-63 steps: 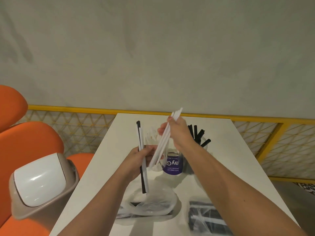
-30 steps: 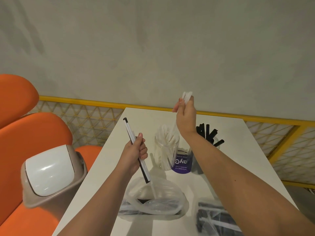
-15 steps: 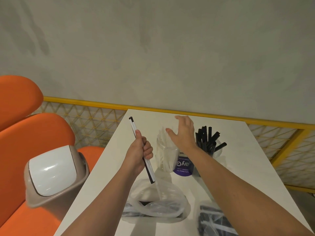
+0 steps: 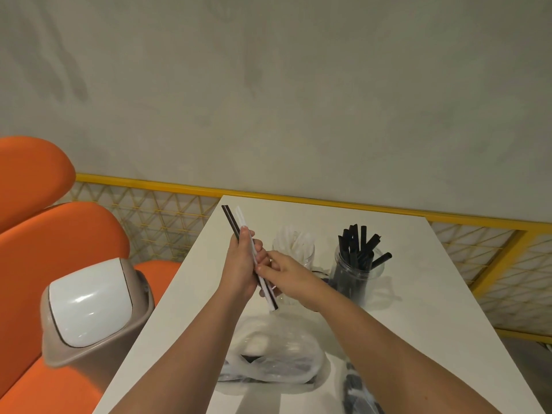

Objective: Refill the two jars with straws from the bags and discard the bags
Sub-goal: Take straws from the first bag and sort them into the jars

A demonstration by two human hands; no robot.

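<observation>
Currently, your left hand [image 4: 242, 264] is wrapped round two straws held side by side: a black straw [image 4: 229, 219] and a white straw [image 4: 240, 217]. Both tilt up and away to the left, their top ends well clear of your fist and their lower ends poking out below it.

Your right hand [image 4: 291, 277] has come across and pinches the same pair just under the left fist, thumb and fingers on the shafts. I can't tell which of the two it actually grips.

Both hands are above the bench [image 4: 418, 294], in front of the jars. The white-straw jar [image 4: 294, 249] stands just behind your right hand, clear, with white straws inside. The black-straw jar [image 4: 357, 274] stands just beside it on the right, its black straws fanned out above the rim.

The near bag [image 4: 274, 360] lies crumpled on the bench below your wrists; it's clear plastic with a few dark straws showing through. The second bag [image 4: 358, 389] sits at the bottom edge, under your right forearm and partly cut off by the frame.

The bin [image 4: 89, 306], with its white swing lid, is off the bench's left side, against the orange seats [image 4: 44, 249]. A yellow railing [image 4: 298, 199] runs behind the bench.
</observation>
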